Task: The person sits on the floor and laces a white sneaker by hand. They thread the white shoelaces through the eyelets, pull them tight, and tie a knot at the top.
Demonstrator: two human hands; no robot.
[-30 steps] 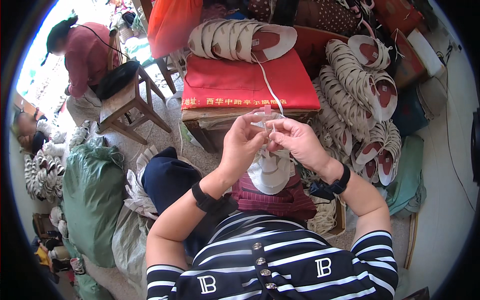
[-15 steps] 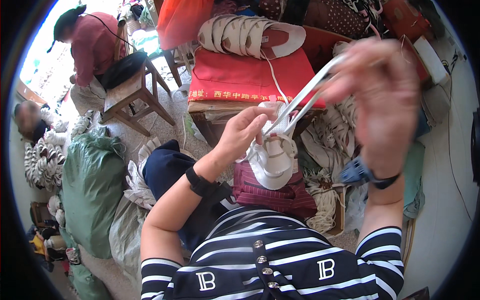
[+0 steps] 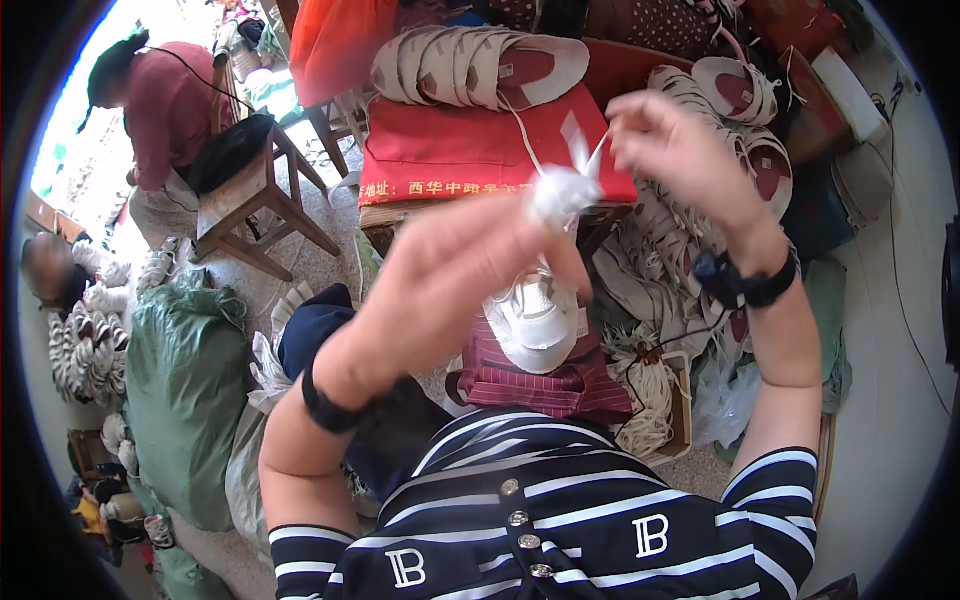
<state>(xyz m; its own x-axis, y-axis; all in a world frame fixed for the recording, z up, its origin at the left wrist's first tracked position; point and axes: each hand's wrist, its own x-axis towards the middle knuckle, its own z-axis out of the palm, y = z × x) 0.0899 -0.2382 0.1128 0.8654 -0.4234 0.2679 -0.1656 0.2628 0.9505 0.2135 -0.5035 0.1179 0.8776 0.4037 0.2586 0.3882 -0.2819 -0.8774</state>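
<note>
A white shoe upper with its toe toward me rests over maroon pinstriped cloth at my lap. My left hand, smeared by motion, reaches across above the upper. At its fingertips is a blurred white bunch; whether the fingers grip it is unclear. Up and to the right, my right hand is closed, pinching a thin white shoelace that runs up from that bunch. The back part of the upper is hidden behind my left hand.
A red cloth covers the stool ahead, with a row of nested beige shoe uppers on it. More uppers and a box of laces lie at right. Green sacks stand left, near a wooden chair and a seated person.
The long lace stretched between my hands now shows as a white bunch with a short strand. My left hand has moved up over the upper; my right hand has moved slightly left.
</note>
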